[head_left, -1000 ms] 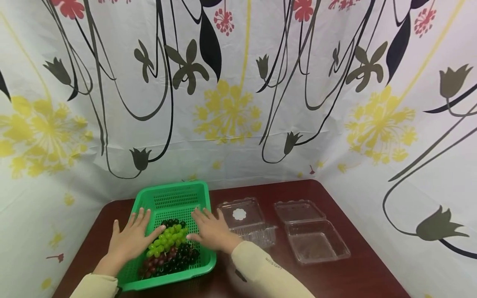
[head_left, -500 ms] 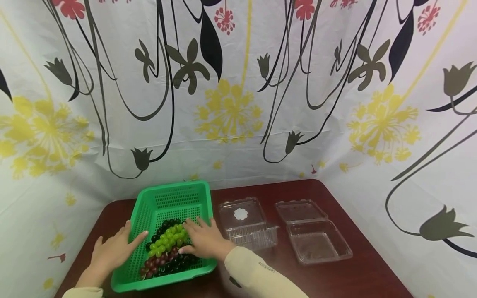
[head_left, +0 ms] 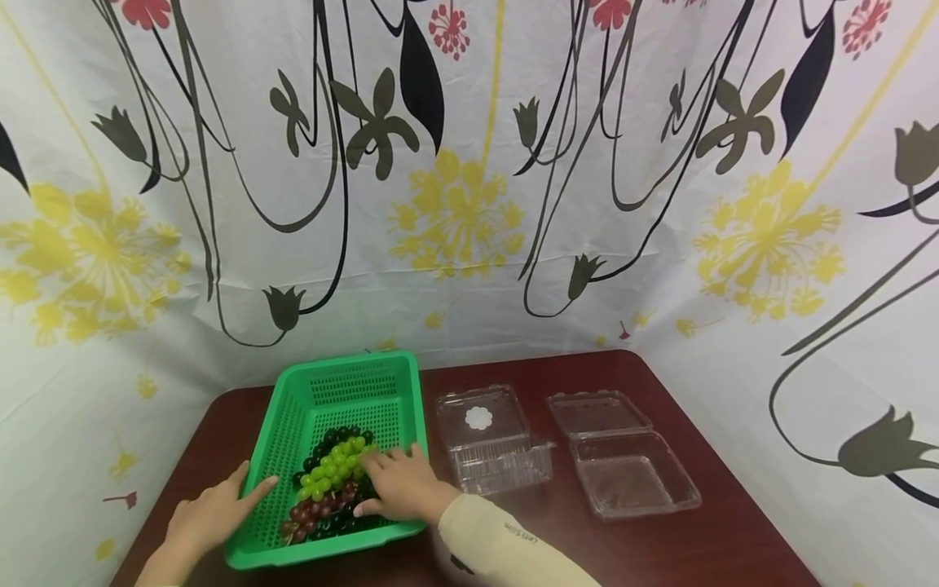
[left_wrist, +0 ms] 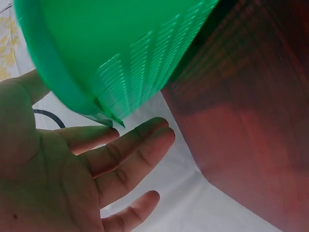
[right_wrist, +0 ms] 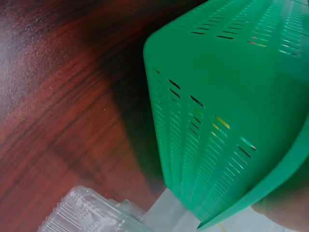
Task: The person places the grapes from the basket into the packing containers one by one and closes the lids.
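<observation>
A green perforated plastic basket (head_left: 293, 383) stands on the table with bunches of grapes in its near half. Green grapes (head_left: 333, 469) lie between black grapes (head_left: 323, 444) and dark red grapes (head_left: 311, 514). My left hand (head_left: 209, 509) is at the basket's left rim, its thumb over the rim and its loosely extended fingers (left_wrist: 133, 166) outside the wall. Over the grapes, inside the right rim, is my right hand (head_left: 403, 487). Its fingertips are at the green bunch, with the thumb apart from them. In the right wrist view the basket wall hides most of that hand.
Right of the basket stands a clear plastic clamshell box (head_left: 484, 440) with a white flower-shaped sticker on it. Farther right another clear clamshell (head_left: 623, 473) lies with its lid folded back. A patterned curtain (head_left: 469, 310) hangs behind the dark red table (head_left: 543, 530).
My left hand has drawn back left from above the basket to its left rim. My right hand has come nearer and lower onto the grapes. The head view has shifted slightly.
</observation>
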